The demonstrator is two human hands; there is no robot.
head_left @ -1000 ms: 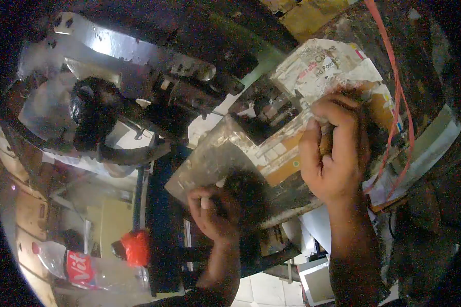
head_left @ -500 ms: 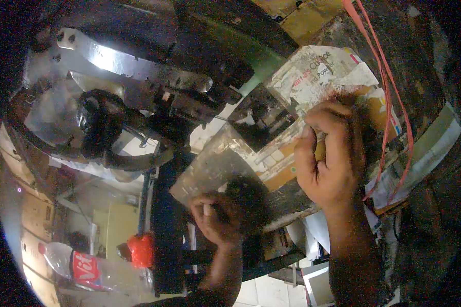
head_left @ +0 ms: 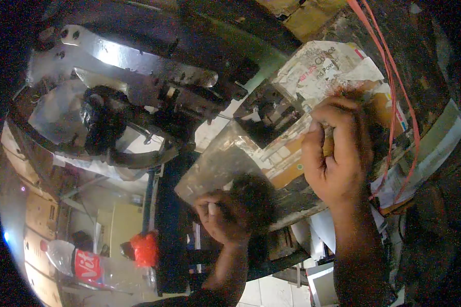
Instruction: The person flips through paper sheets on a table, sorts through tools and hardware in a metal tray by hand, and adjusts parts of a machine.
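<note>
My left hand point(head_left: 223, 219) is closed, its fingers curled at the lower edge of a smooth grey sheet or plate point(head_left: 207, 176). Whatever lies within those fingers is hidden. Further right, my right hand point(head_left: 340, 151) is curled with thumb and fingertips together, over the worn worktop. Anything pinched there is too small or covered to name. Beside its fingertips lies torn, printed white packaging point(head_left: 317, 66) with reddish-brown powder or stain near the knuckles. A dark square opening or block point(head_left: 269, 115) sits between the packaging and the grey sheet.
At upper left stands a dark machine with a shiny metal bar point(head_left: 138, 59) and a black knob-like part point(head_left: 100, 115). A clear plastic bottle with a red label point(head_left: 88, 266) and a red plastic bag point(head_left: 144, 249) are lower left. Pink cord point(head_left: 393, 92) hangs at right.
The whole view has shifted slightly, so things appear a little further right. Both hands keep nearly the same curled shape and place over the worktop.
</note>
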